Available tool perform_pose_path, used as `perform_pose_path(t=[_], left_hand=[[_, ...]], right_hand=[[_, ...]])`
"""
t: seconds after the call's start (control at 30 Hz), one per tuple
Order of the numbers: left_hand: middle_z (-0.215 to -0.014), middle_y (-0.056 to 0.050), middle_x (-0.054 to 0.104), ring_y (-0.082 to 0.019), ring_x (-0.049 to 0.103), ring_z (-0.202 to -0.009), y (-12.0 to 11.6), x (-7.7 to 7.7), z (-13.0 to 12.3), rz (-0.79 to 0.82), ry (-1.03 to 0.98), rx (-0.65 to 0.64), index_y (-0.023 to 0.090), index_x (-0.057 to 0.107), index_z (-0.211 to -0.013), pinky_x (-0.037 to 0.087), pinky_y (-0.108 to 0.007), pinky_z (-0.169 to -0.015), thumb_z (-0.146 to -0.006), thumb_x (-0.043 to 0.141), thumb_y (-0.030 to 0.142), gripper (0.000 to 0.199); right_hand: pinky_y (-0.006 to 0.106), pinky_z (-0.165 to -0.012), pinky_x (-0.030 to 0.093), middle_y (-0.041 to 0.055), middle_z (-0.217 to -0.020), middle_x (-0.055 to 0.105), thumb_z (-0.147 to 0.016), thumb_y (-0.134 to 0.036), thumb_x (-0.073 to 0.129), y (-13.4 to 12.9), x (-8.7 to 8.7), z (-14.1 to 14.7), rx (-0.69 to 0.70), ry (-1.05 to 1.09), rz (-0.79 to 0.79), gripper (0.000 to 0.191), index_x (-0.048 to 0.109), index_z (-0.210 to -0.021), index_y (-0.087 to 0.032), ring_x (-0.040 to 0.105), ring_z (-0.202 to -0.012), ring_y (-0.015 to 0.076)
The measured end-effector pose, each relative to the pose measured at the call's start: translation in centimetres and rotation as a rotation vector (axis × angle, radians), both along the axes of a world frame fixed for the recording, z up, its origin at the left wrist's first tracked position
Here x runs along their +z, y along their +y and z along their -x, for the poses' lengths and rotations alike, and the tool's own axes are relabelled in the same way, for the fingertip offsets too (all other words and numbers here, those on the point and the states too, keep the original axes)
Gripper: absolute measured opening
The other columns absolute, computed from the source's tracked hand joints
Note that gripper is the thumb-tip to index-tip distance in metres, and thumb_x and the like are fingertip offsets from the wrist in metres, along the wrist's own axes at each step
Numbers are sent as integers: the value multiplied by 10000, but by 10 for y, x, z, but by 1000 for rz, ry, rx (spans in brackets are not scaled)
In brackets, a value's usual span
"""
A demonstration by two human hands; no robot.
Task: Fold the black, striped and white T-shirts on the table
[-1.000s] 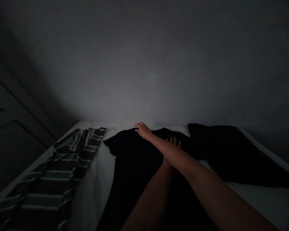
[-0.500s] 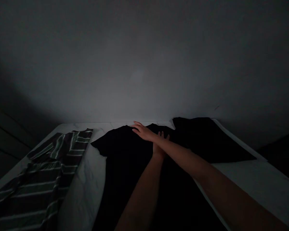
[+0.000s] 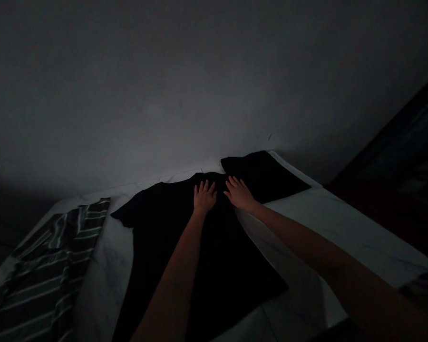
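Observation:
A black short-sleeved shirt (image 3: 164,223) lies spread over the marble-patterned table (image 3: 342,228). Flat on its upper part rests my left hand (image 3: 204,197), fingers spread and pointing away from me. Just to the right, my right hand (image 3: 238,192) also lies palm down with its fingers apart, near the shirt's right shoulder. Neither hand grips the cloth. Beyond my right hand is another black piece of cloth (image 3: 267,175); in the dark I cannot tell where it parts from the shirt.
On the left side of the table lies a dark striped garment (image 3: 46,270) with green and white bands. A grey wall (image 3: 185,95) rises behind the table's far edge. The light is dim, and the right side beyond the table is very dark.
My arms were crossed at the wrists, right over left; now they are uncrossed, with the hands side by side on the shirt. The view has turned rightward and tilted.

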State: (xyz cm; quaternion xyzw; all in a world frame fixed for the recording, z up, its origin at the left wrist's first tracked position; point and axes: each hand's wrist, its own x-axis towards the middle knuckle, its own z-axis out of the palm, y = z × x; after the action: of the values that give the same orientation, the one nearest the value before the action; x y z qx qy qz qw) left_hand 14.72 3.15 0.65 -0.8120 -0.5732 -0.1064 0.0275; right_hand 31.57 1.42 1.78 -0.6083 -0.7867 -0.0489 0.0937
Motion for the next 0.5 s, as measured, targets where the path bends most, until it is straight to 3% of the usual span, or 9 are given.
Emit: perform_pose_path(t=[0.1,0.23,0.33,0.4,0.5], left_hand=[[-1594,-72,342,-289,291,-1474,0,2,-1,14,26,2,265,394,-1511,210,-529,-1192,-1016,313,419,525],[-1588,-110,349,-282,282,-1474,-1,9,-4,3,29,8,188,441,-1478,182,-504,-1205,-1011,343,376,513],[-1491,-129,480,-260,395,-1391,-8,16,-7,-49,12,5,133,553,-1356,219,-442,-1196,-992,360,263,432],[-1374,-115,576,-242,480,-1288,-19,20,-8,-58,-1,-32,154,604,-1275,299,-404,-1150,-974,369,199,384],[-1320,-97,597,-238,494,-1248,-40,21,-7,-51,-5,-115,185,630,-1214,360,-377,-1093,-966,420,213,327]], right_hand=[[529,-1147,304,138,-1541,423,-965,-383,462,-38,-9,10,112,40,81,509,496,-1433,-187,366,-1429,309],[461,-1074,420,178,-1507,455,-916,-348,546,-95,-14,-4,59,189,102,574,453,-1450,-158,463,-1357,318],[425,-981,491,191,-1342,583,-879,-351,590,-141,-13,-23,-26,343,81,616,438,-1438,-142,586,-1209,307],[402,-862,539,150,-1171,664,-872,-380,597,-174,-12,-32,-78,433,117,630,425,-1443,-177,664,-1035,285],[362,-720,554,77,-981,699,-884,-392,580,-220,-9,-34,-84,496,195,621,399,-1464,-264,689,-841,248]])
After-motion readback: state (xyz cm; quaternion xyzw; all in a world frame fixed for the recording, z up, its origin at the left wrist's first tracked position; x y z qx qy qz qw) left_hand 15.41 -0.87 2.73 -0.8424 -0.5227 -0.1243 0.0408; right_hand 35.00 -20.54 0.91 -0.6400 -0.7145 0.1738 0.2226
